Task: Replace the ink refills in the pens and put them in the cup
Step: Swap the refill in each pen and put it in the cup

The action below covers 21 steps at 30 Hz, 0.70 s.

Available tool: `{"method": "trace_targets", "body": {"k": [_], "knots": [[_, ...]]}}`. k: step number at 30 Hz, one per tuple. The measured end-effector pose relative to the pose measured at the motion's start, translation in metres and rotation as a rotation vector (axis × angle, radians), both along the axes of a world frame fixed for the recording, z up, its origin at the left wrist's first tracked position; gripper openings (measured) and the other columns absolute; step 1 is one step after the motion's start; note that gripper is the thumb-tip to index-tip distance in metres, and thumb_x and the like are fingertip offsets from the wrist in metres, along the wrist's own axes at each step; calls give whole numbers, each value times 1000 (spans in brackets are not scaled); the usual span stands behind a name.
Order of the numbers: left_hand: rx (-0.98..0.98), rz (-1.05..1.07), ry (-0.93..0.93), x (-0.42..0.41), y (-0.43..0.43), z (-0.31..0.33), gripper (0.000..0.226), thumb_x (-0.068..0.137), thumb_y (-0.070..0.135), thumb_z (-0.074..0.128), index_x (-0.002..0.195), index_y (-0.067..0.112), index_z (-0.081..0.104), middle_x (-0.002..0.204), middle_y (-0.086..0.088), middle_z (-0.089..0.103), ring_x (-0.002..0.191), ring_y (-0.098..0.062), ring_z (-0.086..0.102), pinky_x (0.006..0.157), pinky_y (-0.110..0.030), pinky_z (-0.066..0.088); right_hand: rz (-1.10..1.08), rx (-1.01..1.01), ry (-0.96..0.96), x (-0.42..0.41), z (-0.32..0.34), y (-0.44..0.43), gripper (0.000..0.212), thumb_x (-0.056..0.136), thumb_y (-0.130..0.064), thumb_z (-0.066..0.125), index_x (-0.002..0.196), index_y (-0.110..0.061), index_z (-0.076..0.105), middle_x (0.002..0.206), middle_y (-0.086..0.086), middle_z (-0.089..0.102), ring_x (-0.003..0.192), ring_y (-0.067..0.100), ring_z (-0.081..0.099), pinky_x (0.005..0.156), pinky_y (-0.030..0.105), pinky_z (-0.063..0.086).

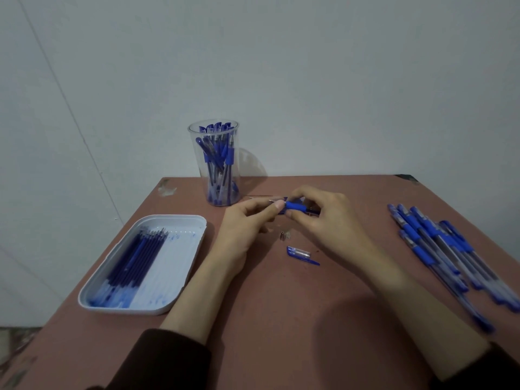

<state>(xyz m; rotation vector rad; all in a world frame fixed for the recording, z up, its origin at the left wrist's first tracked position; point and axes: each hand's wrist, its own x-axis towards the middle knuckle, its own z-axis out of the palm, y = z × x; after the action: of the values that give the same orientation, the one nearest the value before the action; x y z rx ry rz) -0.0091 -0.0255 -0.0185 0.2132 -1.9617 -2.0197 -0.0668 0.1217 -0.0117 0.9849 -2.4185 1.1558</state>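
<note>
Both hands meet over the middle of the brown table (281, 305). My right hand (329, 218) grips a pen barrel (295, 206) by its blue rubber grip. My left hand (247, 220) pinches the thin refill tip (272, 201) that sticks out of the barrel's front end. A small metal pen tip (282, 235) and a blue cap (301, 253) lie loose on the table just below the hands. The clear plastic cup (215, 161) stands behind the hands at the table's far edge, holding several blue pens.
A white tray (180, 280) at the left holds several blue refills (132, 257) along its left side. Several blue capped pens (450, 249) lie in a loose row at the right edge. A wall rises right behind the table.
</note>
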Motion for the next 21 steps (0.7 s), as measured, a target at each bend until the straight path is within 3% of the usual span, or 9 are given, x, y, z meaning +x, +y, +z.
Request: {"method": "trace_targets", "body": {"k": [4,7,9,11,15,18,21], "knots": [[108,23,1,-1,-2,-2,15,84,17,67,98,12,73,87,3,69,69,0,56,65,-15,42,-18,11,-8,-1,1,0,10,82,-24,69,84,-32,62,67,-15,60,64,8,55,62,31,45],[322,87,47,-3,-8,0,7,87,15,65,90,13,70,69,7,67,63,-2,59,67,-19,45,-137,41,21,-8,3,6,13,81,-18,68,83,-30,63,66,-19,56,65,2,52,59,25,37],[471,126,68,-5,-11,1,4,89,14,63,89,12,66,75,2,68,69,-7,66,65,-17,52,-231,103,24,-12,5,10,15,82,-15,63,80,-29,58,68,-15,57,68,5,53,56,24,31],[554,157,90,-5,-13,2,3,90,12,61,89,11,63,79,-2,69,72,-11,69,65,-17,55,-315,220,24,-16,6,14,16,83,-13,57,78,-28,55,73,-9,57,76,19,56,59,28,29],[613,255,167,-5,-13,2,3,92,9,58,91,7,61,71,-2,70,65,-10,69,59,-18,55,-470,372,19,-18,9,23,18,87,-11,49,96,-18,63,90,6,65,77,28,49,66,30,31],[560,282,184,-7,-15,0,3,92,8,59,92,6,61,74,-4,69,68,-11,68,59,-17,54,-415,170,8,-18,10,21,20,88,-15,55,102,-19,69,93,3,68,85,26,58,68,30,37],[448,215,164,-8,-10,-5,4,91,8,60,91,7,64,83,-7,68,74,-14,68,67,-19,56,-177,-16,44,-8,9,9,22,88,-22,62,108,-25,70,91,-11,63,83,10,57,78,29,46]]}}
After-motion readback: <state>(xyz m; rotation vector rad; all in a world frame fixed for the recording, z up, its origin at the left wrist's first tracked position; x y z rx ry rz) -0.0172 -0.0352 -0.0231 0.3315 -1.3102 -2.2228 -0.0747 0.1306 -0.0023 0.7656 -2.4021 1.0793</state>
